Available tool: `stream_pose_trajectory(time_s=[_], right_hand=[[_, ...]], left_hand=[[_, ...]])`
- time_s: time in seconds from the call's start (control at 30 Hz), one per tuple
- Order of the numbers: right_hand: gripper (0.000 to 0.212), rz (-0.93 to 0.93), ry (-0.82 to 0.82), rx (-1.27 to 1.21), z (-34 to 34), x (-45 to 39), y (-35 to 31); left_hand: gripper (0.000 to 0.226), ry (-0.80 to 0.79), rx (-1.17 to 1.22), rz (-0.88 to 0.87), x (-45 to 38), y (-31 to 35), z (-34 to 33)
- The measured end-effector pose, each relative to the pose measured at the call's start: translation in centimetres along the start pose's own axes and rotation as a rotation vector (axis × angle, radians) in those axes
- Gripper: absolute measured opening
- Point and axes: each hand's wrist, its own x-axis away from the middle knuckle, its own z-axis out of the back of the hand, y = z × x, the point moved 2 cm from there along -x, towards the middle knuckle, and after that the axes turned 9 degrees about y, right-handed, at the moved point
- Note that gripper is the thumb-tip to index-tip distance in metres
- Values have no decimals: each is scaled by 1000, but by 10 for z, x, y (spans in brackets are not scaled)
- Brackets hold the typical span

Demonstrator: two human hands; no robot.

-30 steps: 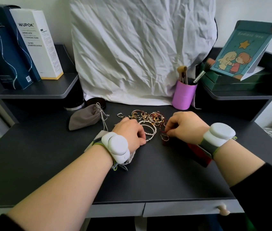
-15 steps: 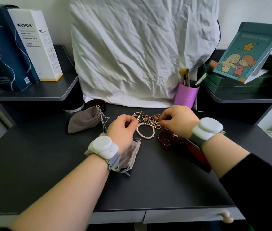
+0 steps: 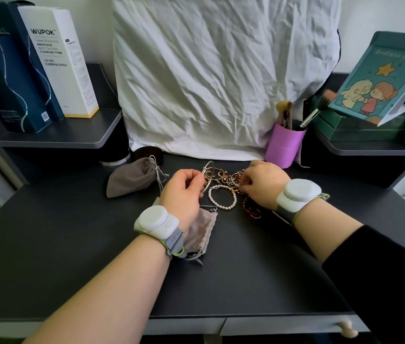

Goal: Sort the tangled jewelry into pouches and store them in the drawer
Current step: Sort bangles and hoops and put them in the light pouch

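Note:
A tangle of gold and reddish jewelry point(image 3: 228, 178) lies at the middle of the dark desk. My left hand point(image 3: 184, 192) pinches a thin silver bangle point(image 3: 210, 175) and holds it upright at the pile's left edge. My right hand point(image 3: 262, 183) pinches into the right side of the tangle. A pearl bracelet point(image 3: 222, 196) lies flat between the hands. A dark red bracelet point(image 3: 251, 209) sits under my right wrist. A flat beige pouch point(image 3: 200, 232) lies under my left wrist. A grey drawstring pouch point(image 3: 132, 178) lies to the left. The drawer point(image 3: 286, 327) below the desk edge is closed.
A purple cup of makeup brushes point(image 3: 284, 146) stands behind my right hand. A crumpled white cloth point(image 3: 221, 75) covers the back. Side shelves carry boxes point(image 3: 57, 63) on the left and a teal card point(image 3: 380, 80) on the right. A dark round jar point(image 3: 146, 153) sits behind the grey pouch.
My left hand has lifted the silver bangle clear of the pile and turned it upright. My right hand has shifted back onto the tangle, uncovering the pearl and red bracelets.

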Motion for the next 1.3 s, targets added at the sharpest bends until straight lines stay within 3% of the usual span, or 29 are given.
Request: stream_pose_trajectory(time_s=[0.1, 0.33, 0.63, 0.97, 1.3], right_hand=[[16, 7, -7, -19, 0, 2, 1], [14, -3, 168, -163, 18, 5, 2], [8, -100, 161, -583, 32, 17, -8], [5, -302, 180, -959, 13, 32, -26], [9, -410, 256, -1018, 14, 54, -28]], left_hand=[[14, 7, 18, 5, 1, -1, 0], [13, 40, 80, 55, 0, 0, -1], [17, 31, 82, 58, 0, 0, -1], [20, -121, 195, 51, 4, 5, -2], [9, -213, 240, 133, 12, 16, 1]])
